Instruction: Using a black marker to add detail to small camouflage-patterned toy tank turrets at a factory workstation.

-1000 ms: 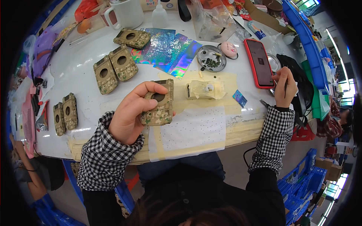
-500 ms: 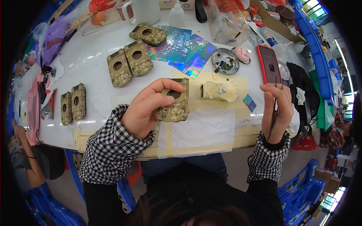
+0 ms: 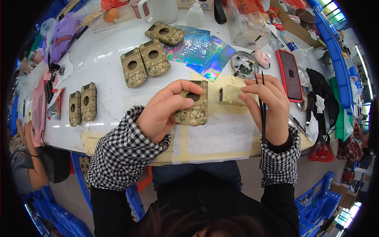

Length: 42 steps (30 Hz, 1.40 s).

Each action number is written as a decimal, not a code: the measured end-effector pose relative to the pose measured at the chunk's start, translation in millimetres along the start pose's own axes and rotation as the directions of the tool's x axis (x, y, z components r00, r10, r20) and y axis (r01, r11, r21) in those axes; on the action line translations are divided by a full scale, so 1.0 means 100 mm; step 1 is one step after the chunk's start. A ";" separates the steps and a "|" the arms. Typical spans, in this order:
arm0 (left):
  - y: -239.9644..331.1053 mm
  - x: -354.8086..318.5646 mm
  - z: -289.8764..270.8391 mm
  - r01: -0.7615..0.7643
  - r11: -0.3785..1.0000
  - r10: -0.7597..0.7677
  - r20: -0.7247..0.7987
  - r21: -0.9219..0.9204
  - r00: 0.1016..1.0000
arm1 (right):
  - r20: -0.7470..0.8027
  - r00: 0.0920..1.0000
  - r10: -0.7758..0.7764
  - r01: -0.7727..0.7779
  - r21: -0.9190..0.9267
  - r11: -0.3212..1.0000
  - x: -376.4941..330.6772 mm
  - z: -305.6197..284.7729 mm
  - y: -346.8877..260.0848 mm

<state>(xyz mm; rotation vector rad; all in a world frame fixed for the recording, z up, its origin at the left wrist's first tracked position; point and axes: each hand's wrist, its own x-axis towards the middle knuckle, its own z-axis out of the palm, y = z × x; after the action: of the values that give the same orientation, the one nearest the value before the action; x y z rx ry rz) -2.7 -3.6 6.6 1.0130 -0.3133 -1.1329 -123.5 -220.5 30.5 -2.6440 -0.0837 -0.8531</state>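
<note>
Your left hand is gripping a rectangular camouflage-patterned case with a round hole, holding it just above the table. Your right hand is pinching thin black tweezers, beside that case.

Camouflage-patterned cases with a round hole: six in all. One in the left hand at centre; two side by side at 10 o'clock; one further up at 11 o'clock; two narrower-looking ones at 9 o'clock. Holographic iridescent sheets: a fanned stack at 12 o'clock, exact count unclear. Black tweezers: one, in the right hand. Tape-wrapped block: one, right of centre. Round metal dish of small dark parts: one, at 1 o'clock. Red-cased phone: one, at 2 o'clock. Pink oval object: one. White jug: one. Table: one, white.
</note>
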 end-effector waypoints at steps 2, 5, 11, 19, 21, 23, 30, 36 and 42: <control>-0.01 0.00 0.00 -0.006 1.000 0.006 -0.001 -0.003 1.000 | -0.003 1.000 0.013 -0.013 0.008 1.000 -0.01 0.01 0.00; -0.01 -0.02 0.00 -0.009 1.000 0.009 -0.011 -0.006 1.000 | -0.003 1.000 0.021 -0.021 0.041 0.999 -0.03 0.05 0.00; 0.03 -0.01 0.01 0.036 0.997 -0.033 0.042 -0.071 0.999 | -0.125 0.992 -0.015 0.016 0.000 1.000 0.02 -0.11 -0.05; 0.01 0.00 -0.03 0.059 0.991 -0.042 0.143 -0.119 0.989 | 0.046 0.994 0.102 -0.105 0.696 0.710 0.10 -0.02 -0.38; 0.00 0.00 -0.03 0.062 0.990 -0.041 0.164 -0.130 0.986 | 0.107 0.975 0.193 -0.197 0.818 0.541 0.08 0.10 -0.43; -0.01 0.01 -0.03 0.061 0.988 -0.035 0.179 -0.142 0.983 | 0.148 0.967 0.209 -0.235 0.840 0.490 0.09 0.14 -0.46; -0.03 0.00 -0.02 0.047 0.985 -0.017 0.179 -0.164 0.984 | 0.181 0.969 0.170 -0.243 0.832 0.499 0.09 0.20 -0.46; -0.02 0.00 -0.03 0.051 0.985 -0.020 0.191 -0.162 0.981 | 0.162 0.974 0.159 -0.223 0.821 0.525 0.09 0.23 -0.45; -0.02 0.00 -0.02 0.042 0.986 -0.011 0.188 -0.161 0.982 | 0.165 0.974 0.158 -0.224 0.820 0.527 0.10 0.22 -0.46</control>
<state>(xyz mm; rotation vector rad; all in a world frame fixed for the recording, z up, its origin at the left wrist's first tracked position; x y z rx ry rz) -3.0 -2.4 3.7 0.7690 -0.3501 -1.2597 -110.4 -170.7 34.3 -1.7048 -0.1663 -0.4512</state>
